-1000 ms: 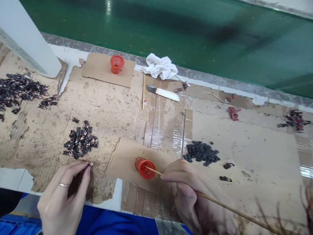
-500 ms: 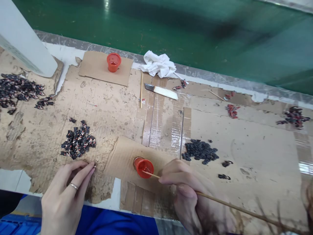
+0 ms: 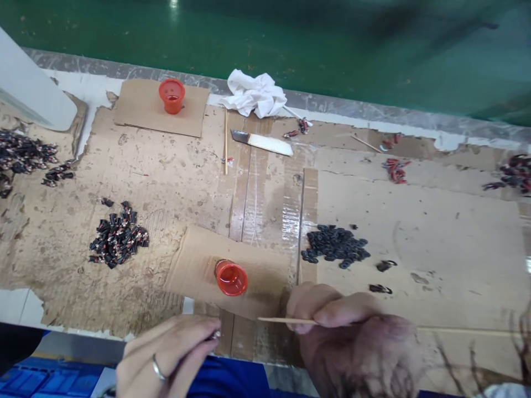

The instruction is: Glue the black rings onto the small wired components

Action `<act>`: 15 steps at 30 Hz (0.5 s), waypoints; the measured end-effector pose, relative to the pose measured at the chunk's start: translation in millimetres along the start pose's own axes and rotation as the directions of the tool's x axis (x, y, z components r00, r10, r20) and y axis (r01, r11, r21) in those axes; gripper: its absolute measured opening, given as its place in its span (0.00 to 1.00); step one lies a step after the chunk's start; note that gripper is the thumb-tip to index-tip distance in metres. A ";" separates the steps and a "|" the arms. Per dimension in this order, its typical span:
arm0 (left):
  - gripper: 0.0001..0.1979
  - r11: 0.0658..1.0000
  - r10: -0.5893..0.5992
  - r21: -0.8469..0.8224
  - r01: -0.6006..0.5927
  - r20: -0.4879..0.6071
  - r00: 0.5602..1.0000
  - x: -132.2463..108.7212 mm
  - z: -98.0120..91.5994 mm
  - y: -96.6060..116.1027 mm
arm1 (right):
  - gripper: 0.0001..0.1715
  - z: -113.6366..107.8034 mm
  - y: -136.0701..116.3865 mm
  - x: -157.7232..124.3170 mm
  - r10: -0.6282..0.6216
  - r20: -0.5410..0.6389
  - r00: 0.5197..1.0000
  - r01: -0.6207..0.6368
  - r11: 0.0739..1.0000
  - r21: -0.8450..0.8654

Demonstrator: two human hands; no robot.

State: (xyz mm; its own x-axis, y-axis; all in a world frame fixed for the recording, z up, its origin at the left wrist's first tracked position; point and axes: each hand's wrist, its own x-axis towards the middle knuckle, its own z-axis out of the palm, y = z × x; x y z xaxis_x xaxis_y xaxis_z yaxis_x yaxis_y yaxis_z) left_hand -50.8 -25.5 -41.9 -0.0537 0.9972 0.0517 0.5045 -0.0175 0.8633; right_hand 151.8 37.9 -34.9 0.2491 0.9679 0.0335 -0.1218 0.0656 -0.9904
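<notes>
My left hand (image 3: 166, 359), a ring on one finger, is at the bottom edge with its fingertips pinched on a tiny piece (image 3: 216, 334). My right hand (image 3: 352, 342) grips a thin wooden stick (image 3: 282, 320) that lies level, its tip pointing left toward the left fingertips. A small red cup (image 3: 231, 278) of red liquid stands on a cardboard scrap (image 3: 194, 265) just beyond both hands. A heap of small black rings (image 3: 335, 246) lies right of the cup. A pile of black-and-red pieces (image 3: 117, 236) lies to its left.
At the far side stand a second red cup (image 3: 171, 95) on cardboard, a crumpled white cloth (image 3: 254, 94), a blade (image 3: 261, 142) and another stick (image 3: 225, 141). More dark pieces (image 3: 25, 155) lie far left, others (image 3: 512, 172) far right. A green belt (image 3: 290, 44) runs behind.
The stick's tip has come out of the near red cup and now lies level below it. My left hand has moved right from the cardboard toward the stick's tip, still pinched.
</notes>
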 end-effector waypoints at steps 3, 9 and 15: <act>0.10 0.993 0.092 -0.072 -0.095 -0.034 0.995 9.5 24.7 6.6 | 0.25 0.4 2.5 -8.5 0.032 -0.024 0.999 -0.032 0.999 -0.033; 0.07 0.976 0.215 0.007 -0.217 0.121 0.969 32.3 25.4 15.5 | 0.24 -0.1 2.8 -11.1 0.069 -0.067 0.995 -0.074 0.995 -0.070; 0.12 0.955 0.277 0.061 -0.290 0.171 0.946 44.8 22.0 23.7 | 0.23 -2.3 6.7 -14.7 0.037 -0.041 0.998 -0.040 0.996 -0.076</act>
State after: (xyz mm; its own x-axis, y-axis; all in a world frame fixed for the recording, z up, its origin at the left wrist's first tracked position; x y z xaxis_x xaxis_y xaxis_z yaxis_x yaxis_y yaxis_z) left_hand -22.3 20.4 -30.1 0.2363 0.9506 0.2016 0.5497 -0.3018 0.7790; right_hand 149.5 23.6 -42.3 0.2837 0.9589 -0.0092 -0.0589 0.0079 -0.9982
